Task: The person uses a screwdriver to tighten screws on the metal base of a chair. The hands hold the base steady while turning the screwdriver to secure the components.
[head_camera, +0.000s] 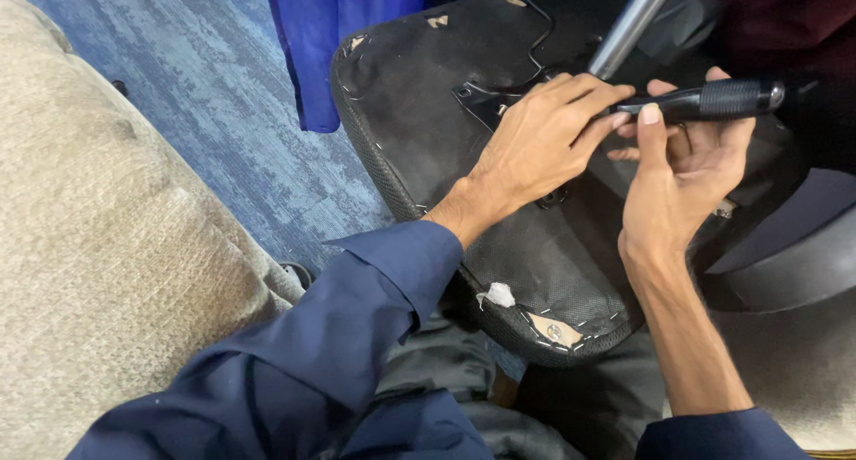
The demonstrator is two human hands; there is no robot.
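Two hands [615, 143] on one black lever handle [713, 99], one upturned chair seat [419, 112].

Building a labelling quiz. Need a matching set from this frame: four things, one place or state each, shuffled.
1. black tool handle
2. metal tube
3. blue cloth
4. beige cushion

a. far left of the view
b. on the carpet behind the seat
c. held in the right hand
d. rises from the upturned seat, by the left hand

Pairs: 1-c, 2-d, 3-b, 4-a
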